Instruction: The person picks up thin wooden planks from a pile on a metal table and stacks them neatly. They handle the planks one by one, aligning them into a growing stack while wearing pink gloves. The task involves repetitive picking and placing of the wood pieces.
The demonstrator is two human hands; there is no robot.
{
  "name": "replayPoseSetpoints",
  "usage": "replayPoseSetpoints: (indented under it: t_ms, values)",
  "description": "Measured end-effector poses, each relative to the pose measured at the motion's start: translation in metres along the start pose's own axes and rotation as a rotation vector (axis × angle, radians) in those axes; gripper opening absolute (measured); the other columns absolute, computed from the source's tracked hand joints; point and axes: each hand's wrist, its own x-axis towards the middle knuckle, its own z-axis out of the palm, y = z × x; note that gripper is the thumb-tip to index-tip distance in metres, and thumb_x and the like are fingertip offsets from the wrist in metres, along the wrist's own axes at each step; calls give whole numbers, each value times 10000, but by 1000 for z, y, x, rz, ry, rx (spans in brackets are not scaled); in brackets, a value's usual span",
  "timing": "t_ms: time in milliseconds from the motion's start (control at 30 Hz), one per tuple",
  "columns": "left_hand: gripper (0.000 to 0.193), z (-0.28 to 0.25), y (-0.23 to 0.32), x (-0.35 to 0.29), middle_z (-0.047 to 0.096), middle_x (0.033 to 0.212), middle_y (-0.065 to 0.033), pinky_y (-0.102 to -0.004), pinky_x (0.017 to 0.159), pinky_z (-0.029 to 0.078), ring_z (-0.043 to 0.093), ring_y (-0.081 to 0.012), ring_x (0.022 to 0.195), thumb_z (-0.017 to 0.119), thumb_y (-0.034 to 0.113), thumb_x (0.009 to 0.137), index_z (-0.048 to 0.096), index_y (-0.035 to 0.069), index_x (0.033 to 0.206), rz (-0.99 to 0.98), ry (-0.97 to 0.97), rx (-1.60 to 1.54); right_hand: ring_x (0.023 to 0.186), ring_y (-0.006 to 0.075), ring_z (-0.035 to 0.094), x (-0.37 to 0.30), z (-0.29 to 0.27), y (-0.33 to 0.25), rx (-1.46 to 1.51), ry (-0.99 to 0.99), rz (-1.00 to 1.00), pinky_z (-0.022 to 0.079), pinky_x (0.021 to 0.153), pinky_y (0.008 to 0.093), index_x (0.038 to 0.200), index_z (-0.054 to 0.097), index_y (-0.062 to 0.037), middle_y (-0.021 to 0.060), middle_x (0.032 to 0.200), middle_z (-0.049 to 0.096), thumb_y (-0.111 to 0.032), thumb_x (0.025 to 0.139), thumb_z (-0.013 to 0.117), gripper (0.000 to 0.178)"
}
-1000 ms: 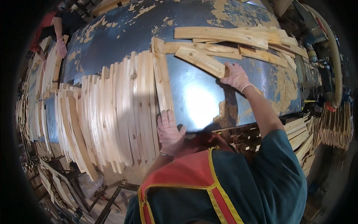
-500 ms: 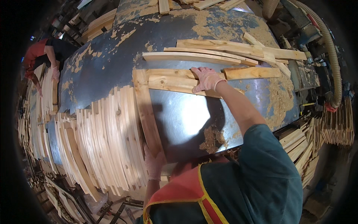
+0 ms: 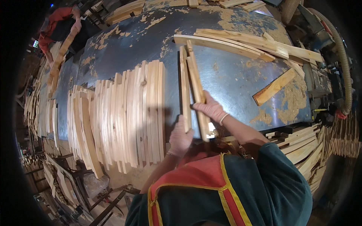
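My left hand [image 3: 181, 138], in a pale knit glove, grips the near end of a narrow wooden board [image 3: 184, 84] that stands on edge on the metal table. Just to its right, my gloved right hand [image 3: 212, 108] is closed around wooden boards [image 3: 195, 84] lying close together, apparently two, with the thumb across their top edges. The far ends of the boards in both hands lie near each other, and a gap shows between them toward me. A row of boards on edge [image 3: 145, 113] stands left of my left hand.
Long boards [image 3: 233, 45] lie overlapped at the table's far right. A short board [image 3: 274, 86] rests among sawdust [image 3: 292, 103]. A ribbed hose [image 3: 345, 71] hangs at the right. Another person [image 3: 56, 28] holds a board at the far left.
The two boards under my right hand have turned from crosswise to lengthwise and come nearer me. My left hand's board has shifted right, away from the row. The short board has swung askew.
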Motion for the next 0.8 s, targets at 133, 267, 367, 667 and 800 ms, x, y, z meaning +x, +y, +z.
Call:
replayPoseSetpoints:
  t_ms: [133, 267, 367, 667, 800]
  values:
    - [1058, -9, 27, -27, 580, 1445, -262, -476, 1070, 507, 611, -459, 1275, 732, 456, 872, 155, 90, 1679, 18, -313, 117, 1345, 426, 552, -23, 61, 40, -250, 234, 42, 464, 1155, 405, 1666, 142, 40, 340, 1453, 521, -379, 731, 920, 1286]
    - [866, -10, 7, -31, 578, 1436, -282, -472, 1096, 481, 581, -455, 1308, 727, 429, 904, 387, 27, 1591, 286, -246, 60, 1263, 402, 630, -35, 43, 37, -174, 238, 73, 505, 1102, 441, 1649, 261, -56, 272, 1357, 630, -292, 745, 820, 1089]
    - [628, -5, -19, -26, 595, 1415, -277, -494, 1059, 495, 604, -455, 1247, 750, 236, 919, 555, -34, 1452, 548, 144, 59, 1252, 345, 633, -36, 15, 60, -13, 189, -101, 487, 1099, 405, 1621, 346, -43, 223, 1348, 642, -257, 763, 758, 976]
    - [747, 40, -37, 37, 487, 1522, -216, -569, 1152, 382, 446, -440, 1423, 750, 371, 893, 499, 20, 1503, 284, 253, 350, 1291, 260, 578, 28, -70, 7, 337, 283, -244, 481, 1106, 388, 1610, 359, 12, 153, 1409, 623, -98, 747, 851, 1000]
    - [794, 94, -51, 51, 432, 1573, -216, -612, 1150, 380, 388, -484, 1456, 748, 414, 893, 452, 71, 1545, 119, 462, 1237, 1211, 357, 629, 134, -241, -156, -356, 472, -288, 500, 1046, 464, 1472, 492, 1, 255, 1334, 640, -393, 844, 758, 788]
